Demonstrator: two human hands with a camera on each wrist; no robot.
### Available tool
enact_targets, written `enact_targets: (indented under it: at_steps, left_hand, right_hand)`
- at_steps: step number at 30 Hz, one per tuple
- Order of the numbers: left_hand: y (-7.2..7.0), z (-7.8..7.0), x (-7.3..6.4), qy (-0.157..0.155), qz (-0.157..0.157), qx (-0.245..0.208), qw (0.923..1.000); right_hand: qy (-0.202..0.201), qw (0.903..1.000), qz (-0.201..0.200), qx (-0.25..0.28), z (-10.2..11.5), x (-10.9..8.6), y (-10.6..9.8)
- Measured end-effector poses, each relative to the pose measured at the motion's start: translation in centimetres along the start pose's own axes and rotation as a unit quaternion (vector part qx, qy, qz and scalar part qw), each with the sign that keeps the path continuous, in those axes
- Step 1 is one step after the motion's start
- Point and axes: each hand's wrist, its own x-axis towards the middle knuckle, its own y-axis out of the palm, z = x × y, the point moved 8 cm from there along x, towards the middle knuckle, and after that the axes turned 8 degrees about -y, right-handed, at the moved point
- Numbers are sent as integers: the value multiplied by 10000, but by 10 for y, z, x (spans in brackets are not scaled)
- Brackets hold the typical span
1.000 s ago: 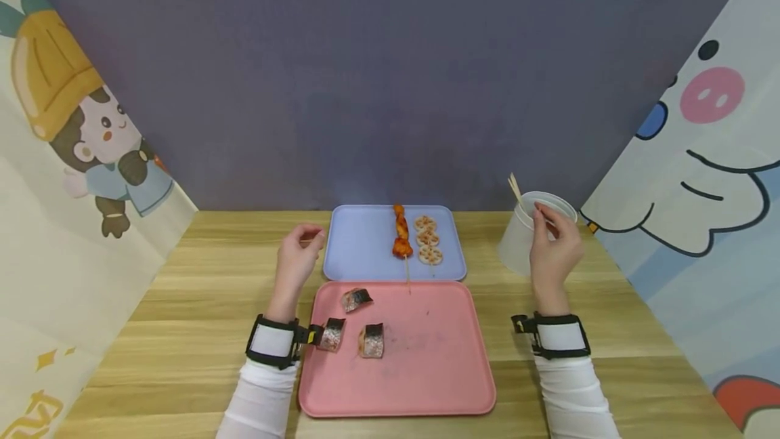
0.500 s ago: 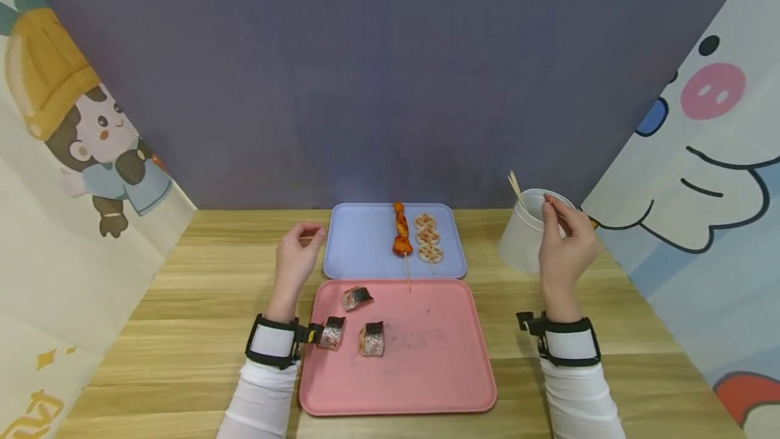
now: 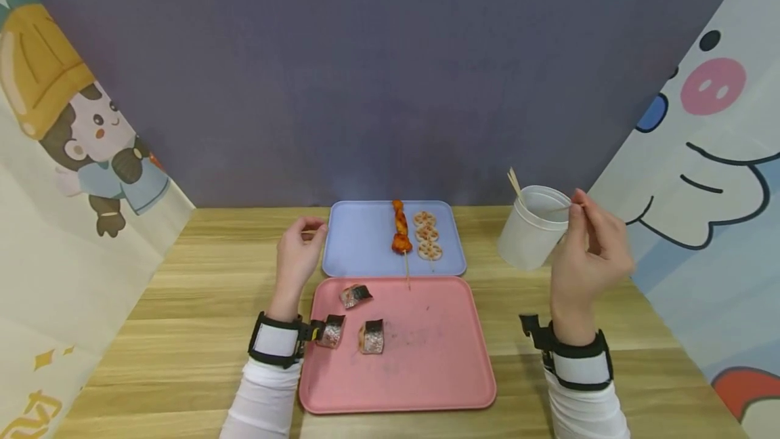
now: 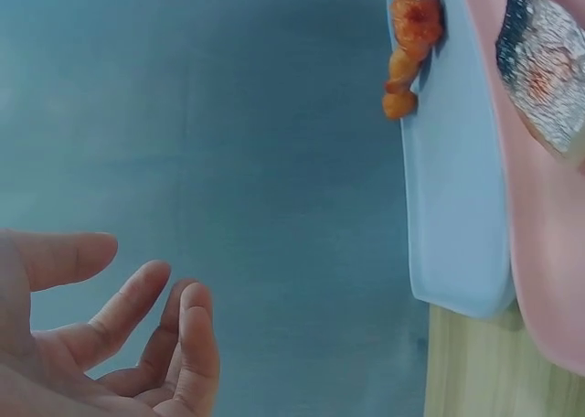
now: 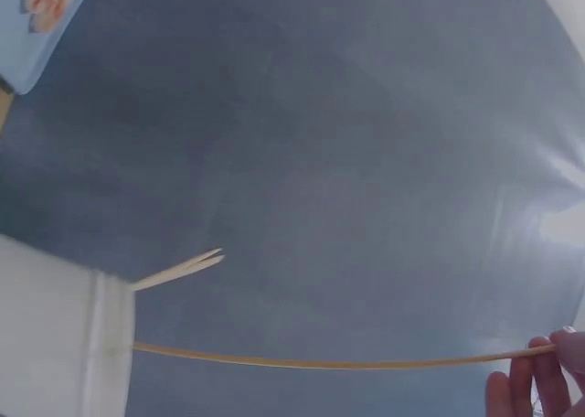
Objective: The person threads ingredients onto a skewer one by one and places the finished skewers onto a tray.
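Observation:
High over the right of the table, my right hand (image 3: 588,266) pinches one end of a thin bamboo skewer (image 5: 343,364) between thumb and fingers. Its other end runs down into a white bucket (image 3: 527,242), where more skewers (image 3: 515,185) lean against the rim. My left hand (image 3: 295,256) hovers beside the left end of the blue tray (image 3: 353,239), fingers loosely curled and apart from the thumb, holding nothing. Three silver-skinned fish pieces (image 3: 371,337) lie at the left of the pink tray (image 3: 432,371), one partly overlapped by the left wrist strap.
On the blue tray lie a skewer of orange-red meat (image 3: 401,242) and a skewer of lotus root slices (image 3: 428,234). The meat skewer's stick reaches over the pink tray's edge. A grey panel (image 3: 390,87) stands behind the wooden table (image 3: 183,330).
My right hand has moved right and toward me, away from the bucket, and more of the skewer shows between hand and bucket. The left hand stays about where it was.

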Motion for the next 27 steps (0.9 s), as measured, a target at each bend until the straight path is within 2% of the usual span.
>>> enact_targets:
  at_steps: [4,7,13,17,20,24,27]
  left_hand:
    - [4,-7,-1,143,-22,-52,9999]
    - [9,-13,-2,222,20,-61,9997]
    - [24,-25,-6,333,165,-128,9992]
    - [36,-31,-9,444,248,-179,9985]
    - [45,-35,-12,547,340,-190,9977]
    - [57,-44,-18,748,511,-125,9958]
    - [65,-52,-23,914,651,-75,9937]
  right_hand:
    - [-84,9975,-551,435,8,0,-7]
    - [-81,9951,-842,509,16,-1,-11]
    - [189,9915,-1036,769,21,-6,-13]
    - [438,9899,-775,1104,15,-13,-4]
    - [678,9885,-385,1298,4,-20,3]
    - [1153,9815,82,1529,-15,-32,12]
    - [1628,9719,419,1648,-27,-45,19]
